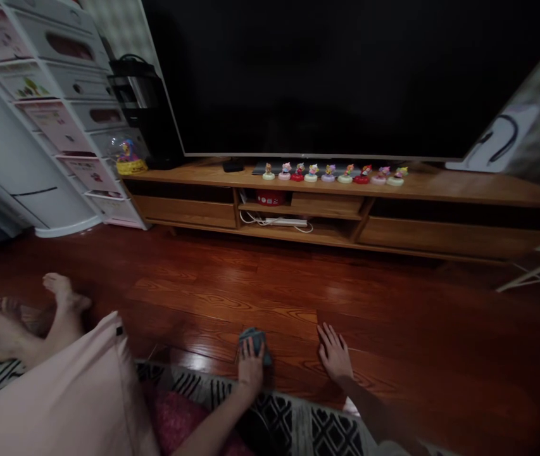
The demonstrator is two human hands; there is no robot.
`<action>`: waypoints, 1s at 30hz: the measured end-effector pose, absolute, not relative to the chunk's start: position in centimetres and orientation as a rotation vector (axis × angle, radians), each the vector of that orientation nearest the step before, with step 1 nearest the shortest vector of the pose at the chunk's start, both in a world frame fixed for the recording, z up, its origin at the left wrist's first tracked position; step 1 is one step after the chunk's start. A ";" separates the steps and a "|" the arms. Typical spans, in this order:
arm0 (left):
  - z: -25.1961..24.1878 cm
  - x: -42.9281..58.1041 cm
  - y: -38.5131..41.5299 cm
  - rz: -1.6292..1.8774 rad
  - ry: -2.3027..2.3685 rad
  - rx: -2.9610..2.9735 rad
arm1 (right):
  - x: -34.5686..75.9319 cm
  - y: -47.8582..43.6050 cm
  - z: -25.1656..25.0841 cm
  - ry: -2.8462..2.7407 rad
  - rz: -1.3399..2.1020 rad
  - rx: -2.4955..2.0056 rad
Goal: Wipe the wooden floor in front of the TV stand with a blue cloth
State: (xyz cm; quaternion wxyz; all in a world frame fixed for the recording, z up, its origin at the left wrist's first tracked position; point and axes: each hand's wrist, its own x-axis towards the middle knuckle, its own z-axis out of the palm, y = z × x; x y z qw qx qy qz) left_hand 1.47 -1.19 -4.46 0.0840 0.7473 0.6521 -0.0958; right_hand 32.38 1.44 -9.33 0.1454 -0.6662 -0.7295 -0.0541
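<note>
Low in the frame, just left of centre, the left hand is pressing a small blue-grey cloth against the dark red wooden floor; its grip is curled over the near half of the cloth, fingers pressed together on top and holding it down rather than pinching it up. The cloth is bunched into a short wad, its long axis running roughly away from the person toward the top of the frame, its far end poking out beyond the fingertips. To its right and apart from it, the right hand is resting flat on the boards, fingers spread, holding nothing. To rub the boards well, judging from this, the palm should be keeping even pressure and moving along the grain. A patterned black-and-white rug is lying under both forearms. At lower left, a pale pink cushion and bare feet are showing. Across the upper middle, a wooden TV stand is carrying a row of small figurines beneath a large dark screen.
</note>
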 end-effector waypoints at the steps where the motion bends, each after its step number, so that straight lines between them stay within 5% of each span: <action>1: -4.9 3.0 -1.8 -0.266 1.857 2.273 | 32.4 1.4 -9.4 -2.103 -0.155 -1.923; 6: -4.6 4.5 -1.4 -0.194 1.691 2.336 | 32.5 1.5 -9.6 -2.104 -0.160 -1.930; 17: -1.2 -10.7 2.7 -0.387 2.477 1.732 | 32.5 1.6 -9.7 -2.088 -0.134 -1.918; 30: -4.3 3.4 -0.4 -0.237 1.637 2.353 | 32.6 1.5 -9.4 -2.107 -0.149 -1.927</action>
